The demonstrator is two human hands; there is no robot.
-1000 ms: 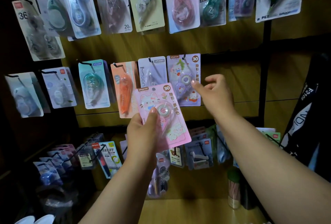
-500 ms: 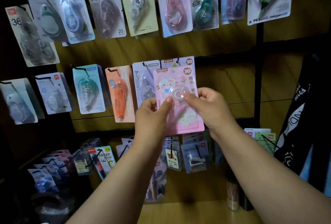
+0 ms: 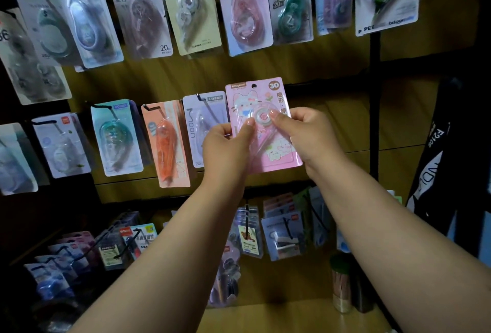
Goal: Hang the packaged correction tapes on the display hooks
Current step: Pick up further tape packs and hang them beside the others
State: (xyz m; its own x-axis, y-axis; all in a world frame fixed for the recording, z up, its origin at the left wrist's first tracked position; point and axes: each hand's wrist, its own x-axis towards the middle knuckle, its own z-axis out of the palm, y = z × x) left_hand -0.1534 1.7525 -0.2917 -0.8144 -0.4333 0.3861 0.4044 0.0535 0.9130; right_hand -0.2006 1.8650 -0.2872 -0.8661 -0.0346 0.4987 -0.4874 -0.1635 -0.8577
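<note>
A pink packaged correction tape (image 3: 276, 151) with a cartoon cat and a "30" badge is held upright against the middle row of the wooden display wall. My left hand (image 3: 225, 146) grips its left edge, thumb on the blister. My right hand (image 3: 308, 138) grips its right side, fingertips on the round dispenser. Its hang hole (image 3: 254, 86) at the top shows, with no hook visible through it. The purple pack that hung here is hidden behind it. To the left hang a lilac-white pack (image 3: 203, 130) and an orange pack (image 3: 166, 144) on black hooks.
Rows of other packaged tapes hang above (image 3: 241, 8) and at left (image 3: 117, 136). Lower hooks carry more packs (image 3: 284, 234). A black vertical post (image 3: 374, 109) stands right of the hands, dark bags (image 3: 451, 173) beyond it. A small bottle (image 3: 341, 282) sits on the wooden shelf below.
The pink pack went from my left hand alone, low and tilted, up to the hook position. My right hand joined the grip, and the pack now covers the purple one.
</note>
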